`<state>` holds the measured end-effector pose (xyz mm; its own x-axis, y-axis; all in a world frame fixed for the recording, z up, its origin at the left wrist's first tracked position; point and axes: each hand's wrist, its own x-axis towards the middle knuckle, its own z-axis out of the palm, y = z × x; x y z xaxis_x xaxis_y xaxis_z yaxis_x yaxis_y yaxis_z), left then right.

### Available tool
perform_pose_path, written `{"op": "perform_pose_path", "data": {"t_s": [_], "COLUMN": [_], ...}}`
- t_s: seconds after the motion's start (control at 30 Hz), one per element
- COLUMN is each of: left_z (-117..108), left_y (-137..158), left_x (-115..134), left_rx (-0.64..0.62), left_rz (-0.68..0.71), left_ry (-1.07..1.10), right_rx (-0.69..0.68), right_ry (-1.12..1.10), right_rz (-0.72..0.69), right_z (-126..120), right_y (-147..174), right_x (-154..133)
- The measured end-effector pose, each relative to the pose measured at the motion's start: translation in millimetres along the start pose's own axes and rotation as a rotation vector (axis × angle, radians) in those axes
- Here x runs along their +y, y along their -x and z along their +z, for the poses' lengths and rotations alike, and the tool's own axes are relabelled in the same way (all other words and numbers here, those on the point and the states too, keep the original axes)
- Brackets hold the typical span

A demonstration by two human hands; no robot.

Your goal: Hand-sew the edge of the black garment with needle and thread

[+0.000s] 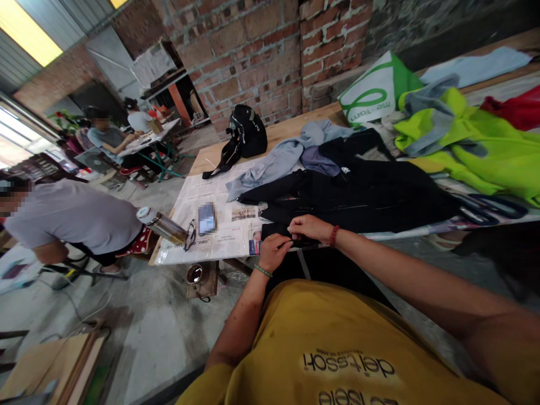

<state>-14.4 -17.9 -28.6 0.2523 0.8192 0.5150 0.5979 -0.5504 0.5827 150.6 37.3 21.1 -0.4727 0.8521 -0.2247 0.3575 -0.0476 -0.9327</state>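
At the table's near edge, my left hand (274, 251) is closed, its fingertips pinched together. My right hand (312, 228) comes in from the right, also pinching, with its fingertips close to those of the left. Whatever sits between the fingers is too small to make out. Just beyond both hands spreads a black garment (363, 188), and a dark piece of it lies by the fingertips. A grey-blue cloth (280, 163) lies behind the garment.
Newspaper (185, 202) covers the wooden table, bearing a phone (206, 218), glasses (190, 235), a bottle (162, 226) and a black bag (248, 132). Scissors (478, 211), a yellow-green garment (476, 146) and a green-white bag (375, 93) lie rightward. A person (80, 219) sits left.
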Motion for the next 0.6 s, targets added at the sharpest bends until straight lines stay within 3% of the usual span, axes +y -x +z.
{"op": "perform_pose_path", "data": {"t_s": [0.17, 0.6], "left_z": [0, 6], "left_y": [0, 2], "left_x": [0, 0], "left_rx": [-0.006, 0.023], "left_rz": [-0.004, -0.037], "left_ry": [-0.013, -0.076], "right_rx": [0.205, 0.247], "right_ry": [0.362, 0.438], "right_rz": [-0.118, -0.197], "right_z": [12, 14], "right_y": [-3, 4], "right_x": [8, 15]}}
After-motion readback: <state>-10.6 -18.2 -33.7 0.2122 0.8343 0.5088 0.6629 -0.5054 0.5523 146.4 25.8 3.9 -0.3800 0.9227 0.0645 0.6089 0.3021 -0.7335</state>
